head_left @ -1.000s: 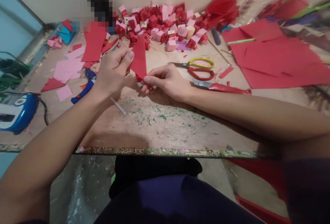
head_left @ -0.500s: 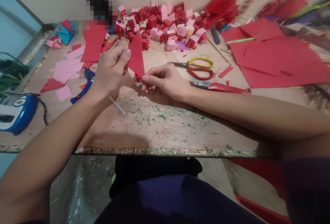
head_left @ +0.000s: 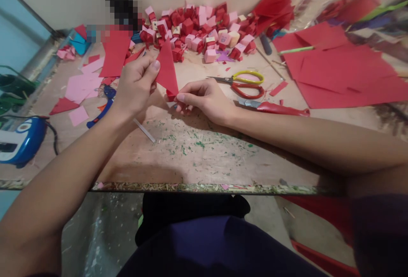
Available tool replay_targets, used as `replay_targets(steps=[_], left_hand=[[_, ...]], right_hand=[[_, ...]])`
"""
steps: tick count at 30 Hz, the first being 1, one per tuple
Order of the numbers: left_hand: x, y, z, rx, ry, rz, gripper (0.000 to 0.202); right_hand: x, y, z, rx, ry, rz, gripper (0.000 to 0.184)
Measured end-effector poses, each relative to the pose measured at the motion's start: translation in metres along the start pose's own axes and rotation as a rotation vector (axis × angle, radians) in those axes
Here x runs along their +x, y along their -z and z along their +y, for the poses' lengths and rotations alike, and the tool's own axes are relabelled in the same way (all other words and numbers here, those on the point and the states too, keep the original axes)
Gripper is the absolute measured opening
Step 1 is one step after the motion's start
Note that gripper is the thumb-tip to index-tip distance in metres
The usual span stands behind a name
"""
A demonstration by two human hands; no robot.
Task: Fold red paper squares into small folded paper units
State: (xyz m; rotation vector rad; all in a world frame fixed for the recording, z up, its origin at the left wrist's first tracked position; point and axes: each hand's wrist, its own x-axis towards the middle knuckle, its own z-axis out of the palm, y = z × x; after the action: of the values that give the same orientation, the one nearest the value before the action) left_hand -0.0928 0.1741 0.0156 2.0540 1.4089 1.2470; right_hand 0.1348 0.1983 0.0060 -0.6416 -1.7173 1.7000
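A red folded sheet of paper [head_left: 167,68], roughly triangular, is held up between my hands above the table. My left hand [head_left: 140,77] pinches its left edge, thumb on the near face. At its lower right corner, the thumb and fingers of my right hand [head_left: 204,100] close on the paper tip. A small darker red piece [head_left: 171,94] shows just below the sheet; how it joins the sheet is hidden. Right of my right hand lie scissors [head_left: 242,82] with one yellow and one red handle, and a red-handled knife [head_left: 277,108].
Red and pink folded paper cubes [head_left: 197,26] are heaped at the back. Large red sheets [head_left: 347,71] lie right; pink paper pieces [head_left: 83,85] and blue-handled pliers [head_left: 101,115] lie left. A blue-and-white device [head_left: 24,141] stands far left. Green scraps [head_left: 200,144] litter the front.
The upper part of the red paper has tilted slightly left, along with my left hand. My right hand stays at the lower corner, almost unmoved.
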Motion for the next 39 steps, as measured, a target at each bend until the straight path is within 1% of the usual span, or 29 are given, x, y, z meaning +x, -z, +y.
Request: replay_targets(steps=[2,4,6,9,12,16,21,23,26,29,32,34,39], left_hand=[[0.001,0.0,0.006,-0.125,0.063,0.04,0.071],[0.001,0.001,0.012,-0.16,0.112,-0.004,0.07],[0.0,0.002,0.019,-0.141,0.129,-0.061,0.067],[-0.002,0.003,0.028,-0.097,0.113,-0.122,0.06],[-0.004,0.003,0.034,-0.019,0.128,-0.155,0.054],[-0.005,0.003,0.037,0.038,0.148,-0.146,0.048],[-0.004,0.007,0.036,-0.114,0.128,-0.146,0.048],[-0.003,0.007,0.035,-0.18,0.121,-0.128,0.049],[-0.003,0.005,0.034,-0.244,0.124,-0.089,0.042],[-0.005,0.001,0.032,-0.235,0.137,-0.069,0.034],[-0.008,-0.004,0.032,-0.262,0.136,-0.029,0.034],[-0.009,-0.006,0.032,-0.285,0.148,-0.007,0.035],[-0.007,-0.007,0.031,-0.261,0.138,-0.002,0.038]], right_hand=[[0.0,0.0,-0.001,-0.004,-0.009,0.015,0.026],[-0.001,0.0,-0.002,-0.011,-0.009,0.025,0.028],[0.0,0.0,-0.001,-0.01,-0.005,0.035,0.03],[0.0,0.0,0.002,0.012,0.003,0.067,0.028],[0.001,0.0,0.005,0.038,0.011,0.094,0.025],[0.0,-0.001,0.005,0.054,0.011,0.113,0.023],[0.001,-0.001,0.004,0.093,0.022,0.152,0.021],[0.002,-0.001,0.005,0.114,0.035,0.168,0.021],[0.003,-0.002,0.007,0.165,0.052,0.202,0.024],[0.004,-0.002,0.009,0.192,0.064,0.217,0.03],[0.005,-0.002,0.01,0.185,0.078,0.195,0.035],[0.005,-0.001,0.009,0.176,0.084,0.152,0.038],[0.004,0.0,0.005,0.096,0.076,-0.042,0.051]])
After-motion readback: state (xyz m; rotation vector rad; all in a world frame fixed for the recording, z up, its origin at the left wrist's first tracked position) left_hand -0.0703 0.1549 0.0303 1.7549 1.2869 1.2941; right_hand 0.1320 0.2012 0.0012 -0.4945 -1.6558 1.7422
